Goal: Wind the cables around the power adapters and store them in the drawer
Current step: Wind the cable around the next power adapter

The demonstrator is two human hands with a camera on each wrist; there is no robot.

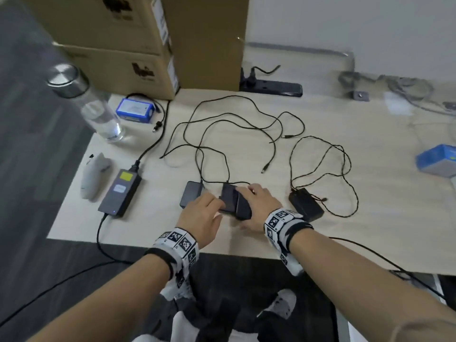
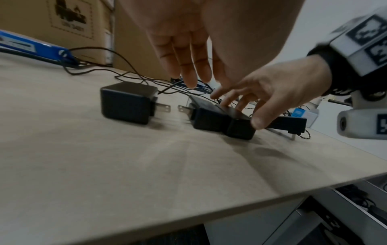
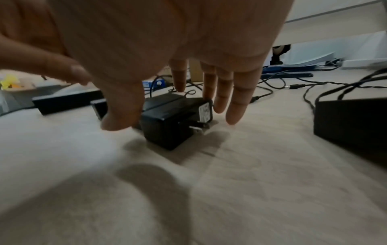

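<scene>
Several black power adapters lie near the front edge of the table (image 1: 246, 245), their thin cables (image 1: 237, 119) spread loose behind them. My right hand (image 1: 261, 203) holds one middle adapter (image 3: 167, 131), thumb on its near end, fingers over its top. This adapter (image 2: 238, 129) touches a second one (image 2: 207, 119). My left hand (image 1: 199, 213) hovers with straight fingers (image 2: 188, 69) at that second adapter (image 1: 228, 198). Another adapter (image 1: 191, 197) lies to the left and a longer one (image 1: 306, 204) to the right. A drawer (image 2: 356, 207) stands open under the table's right side.
A large grey power brick (image 1: 119, 193) with its own cable lies at the left, beside a grey object (image 1: 92, 178). A water bottle (image 1: 98, 107), a blue pack (image 1: 134, 111) and cardboard boxes (image 1: 123, 45) stand behind. A power strip (image 1: 271, 87) is at the back, a blue box (image 1: 439, 159) at the right.
</scene>
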